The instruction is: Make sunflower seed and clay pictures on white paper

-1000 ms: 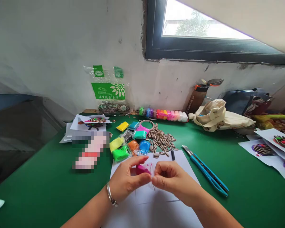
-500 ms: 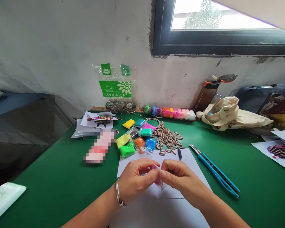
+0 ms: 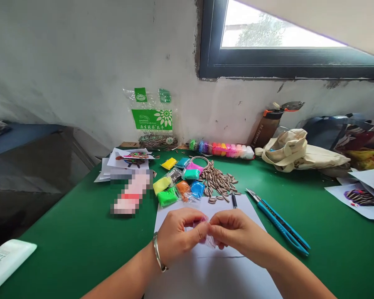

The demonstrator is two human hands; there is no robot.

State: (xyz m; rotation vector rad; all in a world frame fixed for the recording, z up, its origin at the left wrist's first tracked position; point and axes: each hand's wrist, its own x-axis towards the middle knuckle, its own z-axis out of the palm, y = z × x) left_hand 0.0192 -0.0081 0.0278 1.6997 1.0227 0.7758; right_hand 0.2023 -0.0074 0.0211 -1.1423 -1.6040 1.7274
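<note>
Packet (image 3: 209,241) gripped by your left hand (image 3: 179,233) and right hand (image 3: 238,233), pinched fingertips meeting, over the white sheet (image 3: 202,278) toward its far edge. Opening looks unfinished; your fingers hide whether it's torn. Coloured packets (image 3: 167,197) by the sheet's far left corner look sealed. Yours: clear, crumpled, pinkish inside.

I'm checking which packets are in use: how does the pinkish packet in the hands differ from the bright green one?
The pinkish packet is held between the left hand and right hand, while the green packet lies beside other packets. The hands hide much of the pinkish packet; the green packet shows more fully. Clear wrapping shows on both.
</note>
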